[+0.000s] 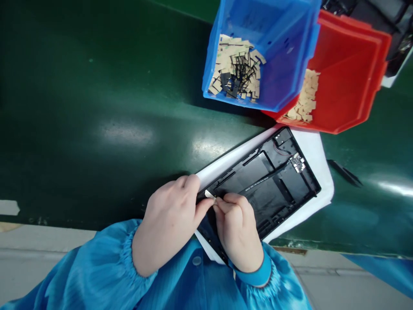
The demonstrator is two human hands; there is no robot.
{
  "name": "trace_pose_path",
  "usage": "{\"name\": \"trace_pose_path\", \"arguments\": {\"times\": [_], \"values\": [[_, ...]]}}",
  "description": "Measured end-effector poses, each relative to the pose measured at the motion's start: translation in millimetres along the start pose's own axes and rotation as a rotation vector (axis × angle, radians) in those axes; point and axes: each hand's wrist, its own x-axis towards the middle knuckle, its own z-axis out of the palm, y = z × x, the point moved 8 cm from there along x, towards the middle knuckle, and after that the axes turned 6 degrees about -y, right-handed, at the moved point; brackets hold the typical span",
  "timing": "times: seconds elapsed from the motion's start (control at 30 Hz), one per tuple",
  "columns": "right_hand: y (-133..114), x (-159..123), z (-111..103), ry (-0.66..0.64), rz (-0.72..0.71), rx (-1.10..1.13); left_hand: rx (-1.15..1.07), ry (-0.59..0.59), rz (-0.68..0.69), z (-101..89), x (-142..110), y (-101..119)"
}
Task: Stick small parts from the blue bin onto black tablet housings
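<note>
Pinching my right grip [238, 228] tight by the pale strip [209, 194] at the left end of this black casing [258, 172], honestly can't tell on what, or how open my left grip [169, 215] is

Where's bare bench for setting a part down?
Widest: glossy green tabletop left of the blue plastic bin and left hand. Smaller: below the slim black object. Crowded: black rectangular casing, right hand to red plastic bin.

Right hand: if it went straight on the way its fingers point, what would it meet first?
Likely the left hand, at its thumb; the two look almost touching, though depth is unclear.
</note>
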Motion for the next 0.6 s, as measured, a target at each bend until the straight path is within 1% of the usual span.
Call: {"name": "trace_pose_path", "arguments": {"times": [0.33,0.6], "values": [[0.0,0.1,1.0,-0.004,0.01,0.004,-0.004,0.008,-0.014,1.3,-2.2,-0.3],[-0.5,0.4,0.1,0.013,0.012,0.015,0.031,0.047,-0.036,3.5,-4.2,-1.8]]}}
